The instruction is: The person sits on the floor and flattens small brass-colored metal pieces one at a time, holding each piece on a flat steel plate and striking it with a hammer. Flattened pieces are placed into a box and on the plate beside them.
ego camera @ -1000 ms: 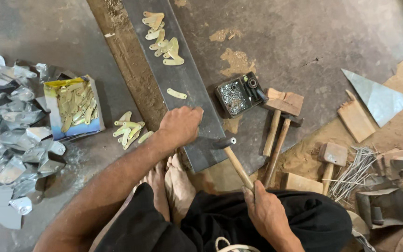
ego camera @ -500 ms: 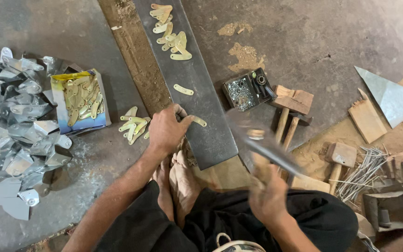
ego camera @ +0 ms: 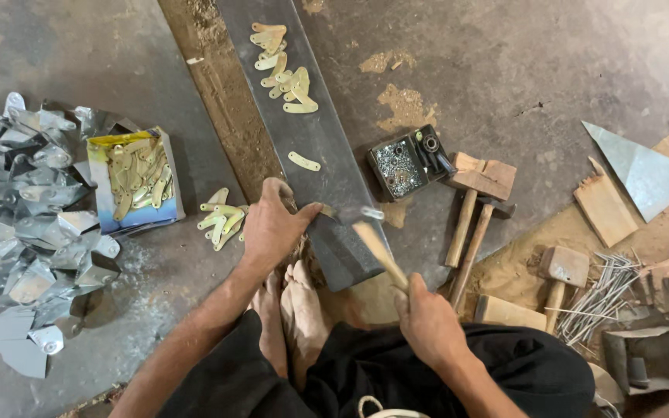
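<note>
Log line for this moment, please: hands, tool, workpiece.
left hand: pinning small brass piece on dark metal slab | right hand: gripping hammer, head blurred over piece | loose brass pieces beside left hand

Floor-level metalworking workshop — work is done seated on a stained grey concrete floor [ego camera: 102, 62]. Evidence: long dark steel bar [ego camera: 327, 147] used as an anvil, wooden mallets [ego camera: 478, 193], heap of cut shiny sheet-metal pieces [ego camera: 25, 224], small brass-coloured flat blanks [ego camera: 284, 70], bundle of thin metal rods [ego camera: 598, 290], wood offcuts [ego camera: 604, 209] — dirt and sawdust around.
</note>
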